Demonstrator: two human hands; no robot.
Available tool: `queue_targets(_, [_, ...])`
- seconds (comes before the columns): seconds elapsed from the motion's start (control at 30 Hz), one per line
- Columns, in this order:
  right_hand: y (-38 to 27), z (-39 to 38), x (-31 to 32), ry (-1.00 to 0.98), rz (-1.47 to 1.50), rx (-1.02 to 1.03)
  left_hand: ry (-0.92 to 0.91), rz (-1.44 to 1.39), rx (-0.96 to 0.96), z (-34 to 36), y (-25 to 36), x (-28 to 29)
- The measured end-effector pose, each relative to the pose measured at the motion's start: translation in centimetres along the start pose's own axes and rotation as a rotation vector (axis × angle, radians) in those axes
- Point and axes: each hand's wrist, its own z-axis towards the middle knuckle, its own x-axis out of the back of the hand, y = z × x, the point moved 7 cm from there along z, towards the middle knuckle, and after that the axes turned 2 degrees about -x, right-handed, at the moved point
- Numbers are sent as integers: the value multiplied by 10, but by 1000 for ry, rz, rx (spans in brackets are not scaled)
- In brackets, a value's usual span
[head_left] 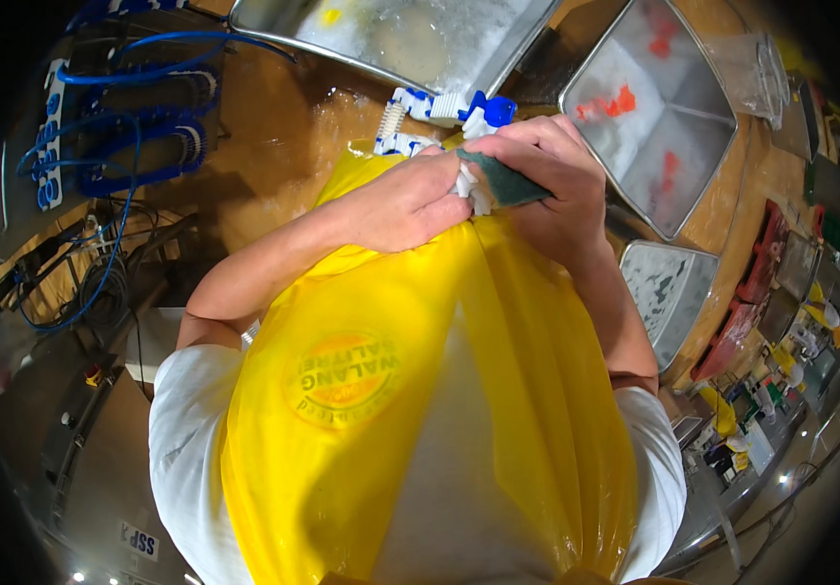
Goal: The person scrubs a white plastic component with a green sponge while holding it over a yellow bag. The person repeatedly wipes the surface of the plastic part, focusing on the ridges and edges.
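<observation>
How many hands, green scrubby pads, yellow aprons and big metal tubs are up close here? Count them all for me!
Hands, one left hand and one right hand: 2
Green scrubby pad: 1
Yellow apron: 1
Big metal tubs: 3
Total: 7

There are two hands, the left hand (410, 203) and the right hand (561, 175), with one green pad (511, 183), one blue-and-white chain (444, 107), one yellow apron (342, 322) and two white sleeves (186, 429). Three metal basins (683, 185) show, one far and two on the right, along with one clear bag (753, 83) on the far right. The left side has two blue loops (186, 144), the right side two red trays (761, 255).
</observation>
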Motion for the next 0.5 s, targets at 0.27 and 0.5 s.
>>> queue_targets(0.27, [15, 11, 17, -124, 180, -175, 216, -355, 76, 0, 0, 6])
queue_targets(0.5, [2, 25, 5, -68, -162, 71, 128, -121, 81, 1, 3, 5])
